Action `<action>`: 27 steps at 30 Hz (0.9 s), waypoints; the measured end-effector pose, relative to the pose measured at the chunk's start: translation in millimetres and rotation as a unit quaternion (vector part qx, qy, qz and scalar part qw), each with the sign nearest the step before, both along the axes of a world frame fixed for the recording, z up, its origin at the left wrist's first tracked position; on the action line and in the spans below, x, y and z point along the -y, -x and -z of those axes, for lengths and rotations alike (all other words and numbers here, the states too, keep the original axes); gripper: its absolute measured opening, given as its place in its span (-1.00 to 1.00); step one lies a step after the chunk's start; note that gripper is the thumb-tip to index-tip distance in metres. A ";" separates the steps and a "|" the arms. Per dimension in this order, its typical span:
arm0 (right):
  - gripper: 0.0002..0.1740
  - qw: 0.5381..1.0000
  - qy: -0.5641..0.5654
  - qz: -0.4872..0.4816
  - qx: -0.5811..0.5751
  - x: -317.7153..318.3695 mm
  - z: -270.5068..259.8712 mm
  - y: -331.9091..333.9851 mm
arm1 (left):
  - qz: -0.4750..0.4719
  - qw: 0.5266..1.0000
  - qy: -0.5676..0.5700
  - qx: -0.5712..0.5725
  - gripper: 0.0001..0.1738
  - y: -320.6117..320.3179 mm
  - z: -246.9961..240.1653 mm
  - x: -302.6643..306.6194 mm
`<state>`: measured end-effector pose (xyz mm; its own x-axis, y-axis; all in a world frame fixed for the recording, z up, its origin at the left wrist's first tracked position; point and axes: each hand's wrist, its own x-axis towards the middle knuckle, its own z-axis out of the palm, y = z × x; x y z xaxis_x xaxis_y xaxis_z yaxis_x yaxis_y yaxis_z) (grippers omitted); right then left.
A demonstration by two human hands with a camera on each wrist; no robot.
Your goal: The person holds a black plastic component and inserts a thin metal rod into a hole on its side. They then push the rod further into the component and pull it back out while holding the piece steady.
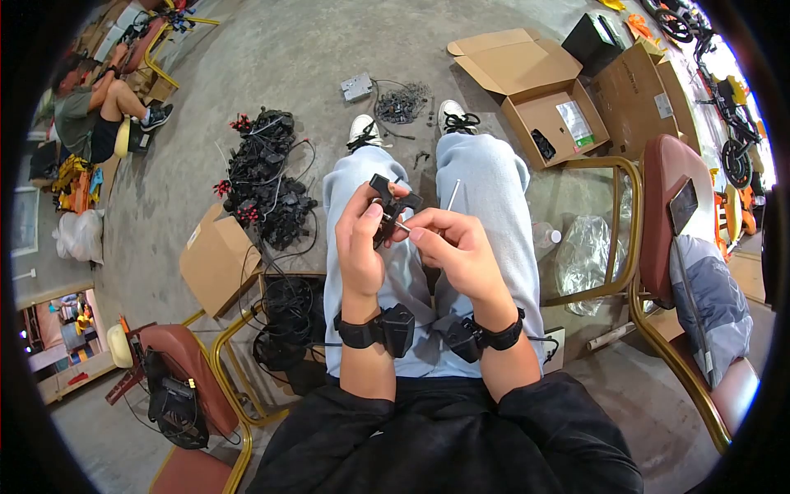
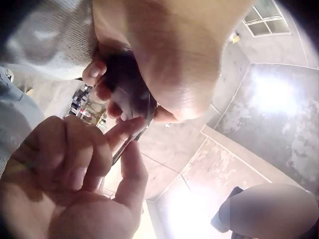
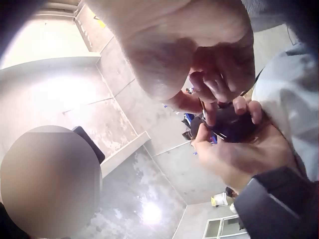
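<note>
Above the lap, my left hand [image 1: 360, 251] grips a black plastic part [image 1: 383, 188] with several arms, its thumb and fingers curled round it. My right hand [image 1: 457, 251] pinches a thin silver hex key [image 1: 455, 194] between thumb and forefinger. One end of the key meets the black part, while the other end sticks up past the knuckles. In the left wrist view, the dark part [image 2: 127, 82] lies in the left fingers, with the right hand [image 2: 75, 169] close beside it. The right wrist view shows both hands close together at the dark part [image 3: 234, 122].
A heap of black parts and cables [image 1: 267, 177] lies on the floor at left. Ahead are a metal box [image 1: 356, 87] and small dark pieces [image 1: 401, 105]. An open cardboard box [image 1: 547, 103] stands at right near a chair [image 1: 663, 214]. Another person [image 1: 90, 111] sits at far left.
</note>
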<state>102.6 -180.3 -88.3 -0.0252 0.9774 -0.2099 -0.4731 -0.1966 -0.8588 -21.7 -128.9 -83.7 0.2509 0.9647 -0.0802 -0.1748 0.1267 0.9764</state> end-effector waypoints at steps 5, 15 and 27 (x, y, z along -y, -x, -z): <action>-0.85 0.989 0.036 -0.042 -0.138 -1.1 1.9 -4.2 | 0.001 1.000 -0.010 -0.025 -0.52 1.1 0.2 -0.8; -0.80 0.985 0.062 -0.070 -0.142 -1.1 0.6 -2.3 | 0.005 1.000 -0.014 0.002 -0.63 0.3 -3.9 0.8; -0.84 0.995 0.031 -0.042 -0.091 1.1 6.5 -1.0 | 0.001 0.999 -0.038 0.005 -0.63 -1.0 -2.1 2.6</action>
<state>103.7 -181.5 -94.8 -0.1488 0.9557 -0.2540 -0.5992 -0.2915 -0.7456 -20.7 -131.5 -81.6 0.2526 0.9676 -0.0035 -0.1853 0.0520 0.9813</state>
